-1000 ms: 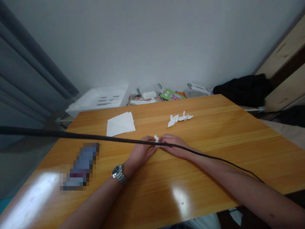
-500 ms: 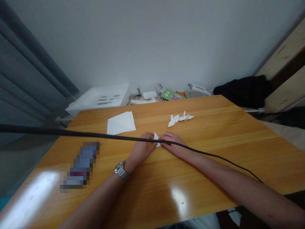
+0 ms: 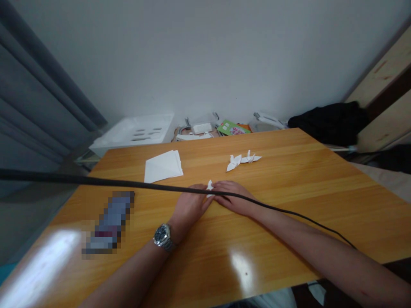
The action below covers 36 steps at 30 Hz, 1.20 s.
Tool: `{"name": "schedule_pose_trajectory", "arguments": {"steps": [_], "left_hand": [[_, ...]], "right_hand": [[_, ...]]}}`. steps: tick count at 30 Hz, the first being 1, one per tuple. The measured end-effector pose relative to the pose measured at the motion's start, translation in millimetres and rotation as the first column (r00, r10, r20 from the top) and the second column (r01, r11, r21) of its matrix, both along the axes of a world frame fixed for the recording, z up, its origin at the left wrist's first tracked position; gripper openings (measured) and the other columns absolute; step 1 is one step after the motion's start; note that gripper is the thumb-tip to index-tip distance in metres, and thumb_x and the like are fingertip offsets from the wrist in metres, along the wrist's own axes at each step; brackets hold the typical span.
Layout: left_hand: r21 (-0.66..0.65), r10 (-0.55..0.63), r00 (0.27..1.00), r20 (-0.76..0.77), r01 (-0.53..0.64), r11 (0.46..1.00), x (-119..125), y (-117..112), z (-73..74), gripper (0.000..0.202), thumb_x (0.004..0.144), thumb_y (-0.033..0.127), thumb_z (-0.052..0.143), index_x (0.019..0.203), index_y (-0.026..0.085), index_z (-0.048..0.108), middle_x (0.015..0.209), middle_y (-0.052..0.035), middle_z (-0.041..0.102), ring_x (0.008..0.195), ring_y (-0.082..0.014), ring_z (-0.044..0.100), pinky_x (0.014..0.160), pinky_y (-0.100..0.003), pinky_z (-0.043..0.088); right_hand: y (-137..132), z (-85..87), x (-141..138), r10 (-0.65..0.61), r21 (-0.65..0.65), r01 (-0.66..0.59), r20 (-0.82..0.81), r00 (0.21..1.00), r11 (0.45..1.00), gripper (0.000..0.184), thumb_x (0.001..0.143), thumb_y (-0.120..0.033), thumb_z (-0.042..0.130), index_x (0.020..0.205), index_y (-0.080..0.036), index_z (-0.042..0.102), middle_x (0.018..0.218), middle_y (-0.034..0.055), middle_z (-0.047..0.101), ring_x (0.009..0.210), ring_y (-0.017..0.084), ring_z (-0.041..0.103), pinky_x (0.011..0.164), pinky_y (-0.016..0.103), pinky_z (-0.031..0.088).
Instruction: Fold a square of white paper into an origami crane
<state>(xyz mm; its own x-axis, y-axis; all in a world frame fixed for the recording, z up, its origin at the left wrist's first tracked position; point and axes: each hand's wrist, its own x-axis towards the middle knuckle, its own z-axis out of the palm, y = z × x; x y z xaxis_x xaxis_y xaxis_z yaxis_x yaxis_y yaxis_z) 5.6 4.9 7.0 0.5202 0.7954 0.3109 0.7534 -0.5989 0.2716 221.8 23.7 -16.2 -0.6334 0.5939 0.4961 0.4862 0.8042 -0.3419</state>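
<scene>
My left hand point(image 3: 190, 206) and my right hand point(image 3: 231, 196) meet at the middle of the wooden table point(image 3: 289, 205). Both pinch a small piece of folded white paper point(image 3: 209, 186) that pokes up between the fingertips. My left wrist wears a metal watch point(image 3: 163, 236). A black cable point(image 3: 96, 181) runs across the view just in front of both hands and hides part of the fingers.
A stack of white paper sheets point(image 3: 163, 166) lies at the back left. Two folded paper cranes point(image 3: 242, 160) sit behind my right hand. A blurred oblong object point(image 3: 109, 223) lies left. Behind the table are a white crate point(image 3: 135, 131), clutter and a black bag point(image 3: 327, 119).
The paper tip between my fingers rose slightly, then sank lower again. My left wrist turned so the watch face shows more. Both hands stayed at the same spot.
</scene>
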Motion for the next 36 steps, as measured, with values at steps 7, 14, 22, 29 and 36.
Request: {"name": "schedule_pose_trajectory", "arguments": {"steps": [7,14,22,29,36], "left_hand": [[-0.006,0.015,0.999,0.036,-0.015,1.000,-0.5,2.3,-2.4,0.015,0.096,0.030,0.059,0.096,0.018,0.069,0.104,-0.0109,0.070,0.096,-0.0255,0.066,0.089,-0.041,0.055],[-0.028,0.032,0.995,0.092,-0.030,0.999,-6.2,4.4,-4.3,0.014,0.095,0.025,0.059,0.101,0.020,0.071,0.107,-0.0095,0.067,0.095,-0.0237,0.063,0.088,-0.039,0.055],[-0.025,-0.057,0.997,0.051,0.058,0.998,-13.8,10.7,-9.0,0.021,0.099,0.025,0.054,0.109,0.022,0.072,0.116,-0.0086,0.068,0.106,-0.0239,0.063,0.097,-0.039,0.051],[-0.129,-0.035,0.992,0.120,0.050,0.990,-19.2,14.1,-10.9,0.019,0.099,0.028,0.056,0.108,0.021,0.071,0.106,-0.0074,0.073,0.099,-0.0221,0.067,0.092,-0.035,0.053],[-0.057,-0.054,0.992,0.112,0.060,0.997,-20.7,12.7,-11.9,0.020,0.099,0.031,0.056,0.101,0.023,0.073,0.107,-0.0073,0.071,0.099,-0.0220,0.065,0.091,-0.036,0.052]], "right_hand": [[0.3,-0.1,1.9,0.016,-0.071,-0.016,-0.006,1.000,0.997,0.026,0.102,-0.031,0.053,0.119,-0.020,0.068,0.114,0.0119,0.075,0.111,0.025,0.067,0.100,0.044,0.051],[24.7,7.9,15.0,0.145,-0.207,-0.135,0.031,0.989,0.969,0.022,0.100,-0.026,0.055,0.113,-0.020,0.071,0.109,0.0095,0.074,0.102,0.021,0.068,0.089,0.035,0.053],[65.3,37.6,20.6,0.251,-0.529,-0.177,0.070,0.966,0.830,0.020,0.092,-0.030,0.064,0.102,-0.017,0.076,0.098,0.0064,0.076,0.087,0.018,0.069,0.077,0.027,0.053],[104.5,22.1,11.5,0.340,-0.749,-0.213,0.018,0.940,0.627,0.024,0.081,-0.033,0.074,0.100,-0.018,0.078,0.093,0.0036,0.078,0.080,0.015,0.069,0.070,0.022,0.051],[93.0,44.2,10.0,0.396,-0.693,-0.242,0.068,0.916,0.679,0.019,0.082,-0.024,0.071,0.099,-0.021,0.078,0.090,0.0014,0.078,0.074,0.015,0.067,0.065,0.022,0.050]]}}
